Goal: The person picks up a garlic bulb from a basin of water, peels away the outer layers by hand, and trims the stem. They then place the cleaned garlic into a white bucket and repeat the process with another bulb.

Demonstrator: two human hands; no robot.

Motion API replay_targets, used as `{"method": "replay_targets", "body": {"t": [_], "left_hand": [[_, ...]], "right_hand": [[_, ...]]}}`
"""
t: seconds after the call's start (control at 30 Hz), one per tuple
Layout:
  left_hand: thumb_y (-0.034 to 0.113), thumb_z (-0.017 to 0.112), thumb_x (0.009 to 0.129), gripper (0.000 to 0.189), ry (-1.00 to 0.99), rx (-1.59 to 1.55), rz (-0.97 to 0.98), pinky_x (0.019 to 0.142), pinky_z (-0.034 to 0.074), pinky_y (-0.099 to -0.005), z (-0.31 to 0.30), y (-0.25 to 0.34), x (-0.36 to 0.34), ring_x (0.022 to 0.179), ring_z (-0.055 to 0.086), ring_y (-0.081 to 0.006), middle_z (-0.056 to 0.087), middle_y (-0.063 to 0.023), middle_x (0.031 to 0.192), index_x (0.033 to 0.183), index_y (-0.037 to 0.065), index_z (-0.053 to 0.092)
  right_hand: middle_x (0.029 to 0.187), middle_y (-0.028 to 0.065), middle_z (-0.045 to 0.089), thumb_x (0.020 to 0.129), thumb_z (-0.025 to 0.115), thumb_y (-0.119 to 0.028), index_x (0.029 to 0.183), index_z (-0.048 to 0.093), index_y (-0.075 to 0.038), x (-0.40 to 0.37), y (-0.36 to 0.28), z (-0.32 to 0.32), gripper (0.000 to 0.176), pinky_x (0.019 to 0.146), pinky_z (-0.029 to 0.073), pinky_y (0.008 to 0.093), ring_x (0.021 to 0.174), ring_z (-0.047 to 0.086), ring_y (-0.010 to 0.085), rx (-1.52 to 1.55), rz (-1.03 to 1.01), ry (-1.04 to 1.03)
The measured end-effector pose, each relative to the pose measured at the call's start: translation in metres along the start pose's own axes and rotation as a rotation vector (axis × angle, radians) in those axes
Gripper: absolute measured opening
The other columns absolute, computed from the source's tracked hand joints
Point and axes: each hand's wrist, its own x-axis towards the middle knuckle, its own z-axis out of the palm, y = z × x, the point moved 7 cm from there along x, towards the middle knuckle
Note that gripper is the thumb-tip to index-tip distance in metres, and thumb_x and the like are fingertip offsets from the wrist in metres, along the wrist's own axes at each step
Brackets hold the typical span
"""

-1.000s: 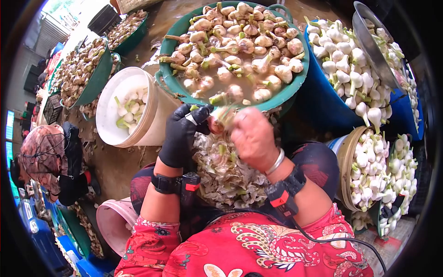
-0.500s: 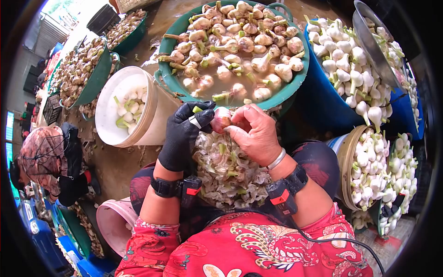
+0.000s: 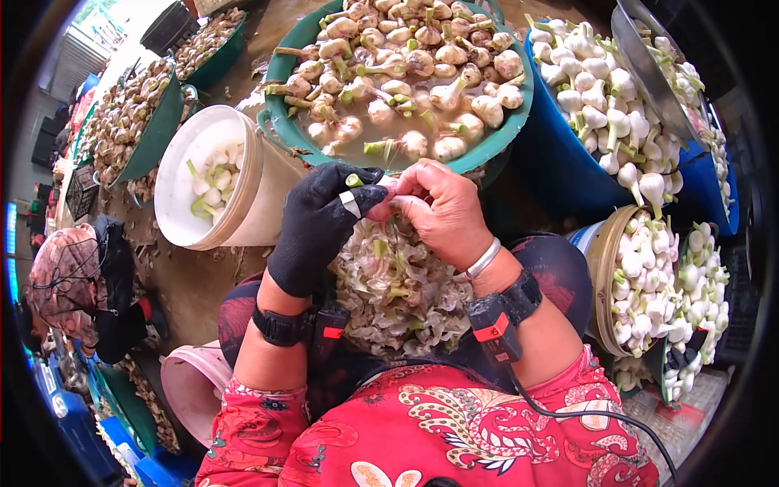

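My left hand (image 3: 312, 223), in a black glove with a white band on one finger, is closed around a pinkish garlic bulb (image 3: 379, 211). The bulb's cut green stem pokes out above the glove. From the other side my bare right hand (image 3: 446, 213) pinches the bulb's skin between thumb and fingers, hiding part of it. Below both hands lies a heap of papery garlic skins (image 3: 402, 296) between my knees. Just beyond them stands a green tub (image 3: 505, 136) of murky water and unpeeled garlic bulbs (image 3: 418, 63).
To the left, a tilted white bucket (image 3: 272, 191) holds some peeled garlic. A blue barrel (image 3: 560, 142) and a bucket (image 3: 601, 280) full of white bulbs stand at right. Green basins (image 3: 162, 142) of unpeeled garlic sit far left, near another person (image 3: 77, 280). A pink bucket (image 3: 182, 381) is by my left side.
Both hands stay on the bulb. My right fingers have closed in over it, and less of the bulb shows now. The whole view has shifted slightly.
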Motion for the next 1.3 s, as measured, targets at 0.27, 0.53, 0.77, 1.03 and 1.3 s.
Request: {"method": "replay_targets", "body": {"t": [0.27, 0.53, 0.77, 1.03, 1.3], "left_hand": [[0.016, 0.068, 0.085, 0.02, 0.102, -0.398, -0.128, 0.058, 0.046, -0.0224, -0.014, -0.017, -0.003, 0.063, 0.058, -0.0089, 0.064, -0.0037, 0.075, 0.095, 0.0, 0.066], [0.021, 0.064, 0.088, 0.023, 0.106, -0.539, -0.125, 0.057, 0.046, -0.023, -0.014, -0.019, -0.003, 0.061, 0.058, -0.0103, 0.064, -0.0041, 0.078, 0.099, 0.0, 0.065], [0.015, 0.062, 0.088, 0.023, 0.029, -0.505, -0.206, 0.062, 0.047, -0.0244, -0.004, -0.02, -0.009, 0.068, 0.059, -0.0104, 0.065, -0.004, 0.082, 0.105, 0.0, 0.065], [0.015, 0.056, 0.089, 0.036, -0.06, -0.623, -0.214, 0.071, 0.049, -0.0265, 0.003, -0.006, -0.014, 0.077, 0.062, -0.0128, 0.065, -0.0056, 0.092, 0.121, -0.003, 0.057], [0.012, 0.059, 0.088, 0.033, -0.05, -0.662, -0.265, 0.071, 0.052, -0.0292, 0.005, -0.03, -0.006, 0.08, 0.063, -0.0146, 0.066, -0.0077, 0.095, 0.118, -0.001, 0.059]], "right_hand": [[0.074, 0.0152, 0.053, 0.072, 0.054, -0.009, 0.078, 0.051, -0.003, -0.019, -0.013, 0.02, 0.009, 0.067, 0.048, 0.0441, 0.074, 0.057, 0.0361, -0.343, -0.094, -0.222], [0.085, 0.0082, 0.061, 0.074, 0.067, -0.007, 0.1, 0.061, -0.004, -0.018, 0.001, 0.011, 0.028, 0.071, 0.049, 0.0262, 0.081, 0.062, 0.0157, -0.293, 0.146, -0.164], [0.107, 0.005, 0.06, 0.073, 0.074, 0.0, 0.131, 0.046, -0.005, -0.011, 0.004, 0.029, 0.064, 0.085, 0.048, 0.0259, 0.096, 0.058, 0.0099, 0.39, 0.208, -0.209], [0.102, 0.0011, 0.059, 0.076, 0.07, 0.006, 0.131, 0.046, -0.001, -0.014, 0.016, 0.026, 0.061, 0.086, 0.048, 0.0251, 0.093, 0.058, 0.008, 0.727, 0.448, -0.159], [0.095, -0.0004, 0.058, 0.075, 0.071, 0.005, 0.134, 0.044, -0.001, -0.01, 0.018, 0.03, 0.065, 0.077, 0.051, 0.024, 0.084, 0.058, 0.0078, 0.586, 0.332, -0.1]]}}
